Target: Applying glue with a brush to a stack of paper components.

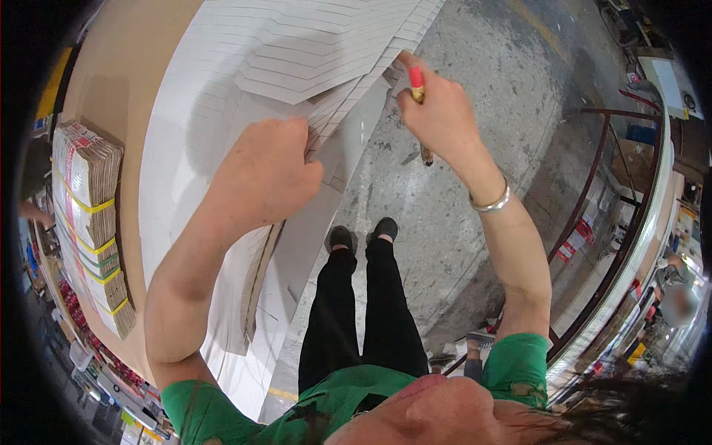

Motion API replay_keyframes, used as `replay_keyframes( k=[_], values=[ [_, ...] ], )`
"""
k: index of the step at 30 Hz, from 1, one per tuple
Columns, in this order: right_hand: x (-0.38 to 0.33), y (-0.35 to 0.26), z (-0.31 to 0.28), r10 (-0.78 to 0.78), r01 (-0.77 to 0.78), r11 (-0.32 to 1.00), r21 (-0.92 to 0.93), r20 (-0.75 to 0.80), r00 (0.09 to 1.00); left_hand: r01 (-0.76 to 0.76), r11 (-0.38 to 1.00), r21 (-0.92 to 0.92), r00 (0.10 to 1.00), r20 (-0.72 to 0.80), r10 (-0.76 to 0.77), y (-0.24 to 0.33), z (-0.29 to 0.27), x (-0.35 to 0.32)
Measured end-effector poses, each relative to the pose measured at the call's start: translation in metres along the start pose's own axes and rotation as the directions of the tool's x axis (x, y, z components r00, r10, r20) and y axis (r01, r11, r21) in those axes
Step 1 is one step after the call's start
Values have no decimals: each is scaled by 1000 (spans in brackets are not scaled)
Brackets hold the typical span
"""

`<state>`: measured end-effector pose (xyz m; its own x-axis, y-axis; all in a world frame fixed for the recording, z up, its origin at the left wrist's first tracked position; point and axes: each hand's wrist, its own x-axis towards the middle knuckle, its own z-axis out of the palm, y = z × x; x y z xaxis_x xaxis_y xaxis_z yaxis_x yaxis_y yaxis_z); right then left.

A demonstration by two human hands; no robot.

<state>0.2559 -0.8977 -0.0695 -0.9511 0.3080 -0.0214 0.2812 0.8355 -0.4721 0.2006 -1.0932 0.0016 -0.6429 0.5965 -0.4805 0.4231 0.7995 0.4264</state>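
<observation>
White card sheets with printed dark lines [297,55] lie fanned in a pile across the table, their edges staggered like steps. My left hand [263,174] is closed over the near edge of the pile, fingers curled and thumb pressed in. At the pile's right corner is my right hand [437,107], its index finger touching the sheet edge. In its closed fingers sits a slim tool with a red and yellowish end [417,81]; its brown lower end shows below the palm. The sheet parts under both hands are hidden.
Left on the brown tabletop [122,89] stands a strapped bundle of cardboard [93,222] with yellow bands. A dark red metal frame [597,163] rises at the right over the concrete floor [475,222]. Another person's arm [35,213] shows at the far left; a person [678,304] is at the far right.
</observation>
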Motion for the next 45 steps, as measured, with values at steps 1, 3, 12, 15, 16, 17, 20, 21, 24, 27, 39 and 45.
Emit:
replay_keyframes(
  k=[1,3,12,15,16,17,20,21,24,27,39,45],
  values=[
    [-4,3,-4,43,-37,992,124,-42,998,2,1000,2,1000,0,-2,0,3,0],
    [-14,9,-19,89,-67,968,241,-80,993,-44,998,45,993,-108,48,1,14,0],
    [-68,43,-84,385,-105,446,889,-84,919,115,903,414,949,-315,24,7,70,7],
    [-68,36,-85,304,78,417,906,-220,927,116,899,422,967,-256,-4,13,66,6],
    [-67,36,-85,303,79,418,905,-221,927,115,900,421,966,-257,-3,13,68,6],
    [-64,36,-83,269,123,407,905,-247,931,124,868,480,938,-341,55,12,72,5],
    [-57,40,-76,198,199,395,897,-295,935,99,919,381,945,-325,33,4,61,5],
    [-57,42,-74,170,224,399,889,-312,935,72,976,206,979,-204,-29,2,52,3],
    [-45,40,-69,114,276,422,863,-352,929,-5,999,44,999,-38,7,3,20,-1],
    [-31,37,-63,93,274,481,833,-359,929,-79,996,41,994,-79,82,0,15,-2],
    [-20,26,-62,102,246,489,837,-335,937,-39,999,-3,999,-1,39,-1,8,0],
    [-42,20,-59,2,174,536,826,-208,978,-64,998,-18,997,-34,63,-3,10,-1]
  ],
)
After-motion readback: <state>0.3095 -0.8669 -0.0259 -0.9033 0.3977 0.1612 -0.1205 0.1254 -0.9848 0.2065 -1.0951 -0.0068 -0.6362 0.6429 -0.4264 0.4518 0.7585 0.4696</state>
